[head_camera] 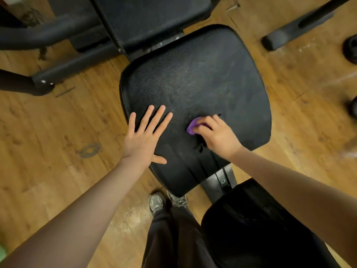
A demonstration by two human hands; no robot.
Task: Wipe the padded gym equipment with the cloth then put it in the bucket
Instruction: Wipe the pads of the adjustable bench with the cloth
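Behind the black seat pad point(202, 78) stands another pad point(150, 14).

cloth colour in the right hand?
Purple. The cloth shows best in the head view, bunched under the right hand on the black seat pad.

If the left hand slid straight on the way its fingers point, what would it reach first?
Probably nothing soon: the left hand points up-right across the bare seat pad, passing left of the cloth; the backrest comes next.

Left hand point(144, 139) flat, fingers spread; right hand point(216, 135) curled (knuckles up), both arms outstretched.
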